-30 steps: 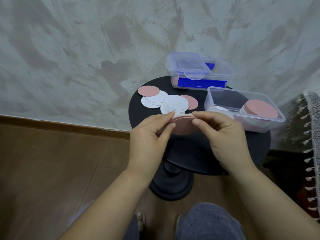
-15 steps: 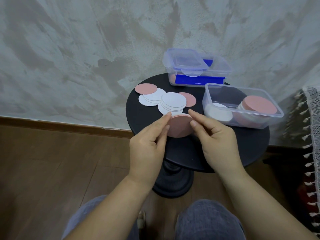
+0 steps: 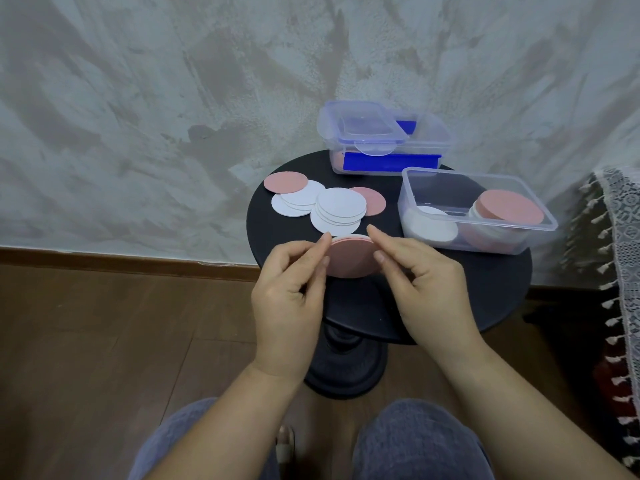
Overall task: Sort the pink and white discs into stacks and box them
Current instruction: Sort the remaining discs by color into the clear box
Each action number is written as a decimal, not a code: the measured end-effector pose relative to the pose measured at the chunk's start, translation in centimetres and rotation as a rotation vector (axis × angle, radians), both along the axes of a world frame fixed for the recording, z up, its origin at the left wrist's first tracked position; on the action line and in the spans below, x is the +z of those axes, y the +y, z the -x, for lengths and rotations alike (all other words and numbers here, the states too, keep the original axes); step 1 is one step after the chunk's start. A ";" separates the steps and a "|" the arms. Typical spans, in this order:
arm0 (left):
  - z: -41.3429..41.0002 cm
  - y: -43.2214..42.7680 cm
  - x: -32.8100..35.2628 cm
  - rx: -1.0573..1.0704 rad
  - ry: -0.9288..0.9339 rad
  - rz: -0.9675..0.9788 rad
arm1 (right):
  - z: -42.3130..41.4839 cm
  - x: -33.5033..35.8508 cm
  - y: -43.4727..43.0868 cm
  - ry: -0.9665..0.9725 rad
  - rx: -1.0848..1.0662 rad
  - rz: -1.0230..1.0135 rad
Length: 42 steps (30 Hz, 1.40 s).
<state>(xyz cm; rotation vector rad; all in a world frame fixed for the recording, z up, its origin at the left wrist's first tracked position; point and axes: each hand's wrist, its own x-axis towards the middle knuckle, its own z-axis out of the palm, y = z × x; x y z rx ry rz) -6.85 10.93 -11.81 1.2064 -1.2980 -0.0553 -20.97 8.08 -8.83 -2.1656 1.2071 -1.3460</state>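
Note:
A small stack of pink discs (image 3: 349, 258) sits between my two hands above the near part of the round black table (image 3: 485, 299). My left hand (image 3: 291, 289) pinches its left edge and my right hand (image 3: 422, 282) pinches its right edge. Behind them lies a loose pile of white discs (image 3: 341, 207), with one pink disc (image 3: 285, 182) at the far left and another pink disc (image 3: 372, 201) at the pile's right. The open clear box (image 3: 474, 207) on the right holds a pink-topped stack (image 3: 508, 211) and white discs (image 3: 431, 225).
A second clear box with a blue-clipped lid (image 3: 382, 140) stands at the back of the table against the wall. A lace cloth with tassels (image 3: 620, 265) hangs at the right. Wooden floor lies to the left, and my knees are below the table edge.
The pink stack has tipped from nearly edge-on to face me more, still held between both hands. The view has shifted slightly.

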 end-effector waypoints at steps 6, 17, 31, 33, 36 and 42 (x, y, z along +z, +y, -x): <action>0.0 0.1 0.3 -0.016 0.001 -0.008 | 0.1 0.0 0.7 -0.101 0.008 -0.084; 0.3 0.2 0.7 -0.021 0.057 -0.031 | 0.4 -0.2 0.4 -0.057 -0.020 0.042; 3.7 -6.7 6.3 -0.307 -0.282 -0.188 | 9.5 12.8 -6.7 -0.149 -0.147 -0.424; 4.3 -8.0 6.0 -0.348 -0.425 -0.190 | 10.4 13.7 -8.9 -0.011 -0.135 -0.515; 4.8 -9.2 5.5 -0.374 -0.534 -0.145 | 10.1 13.4 -11.5 0.197 -0.112 -0.615; 4.7 -10.1 4.6 -0.388 -0.554 -0.020 | 7.7 11.2 -14.1 0.487 -0.027 -0.688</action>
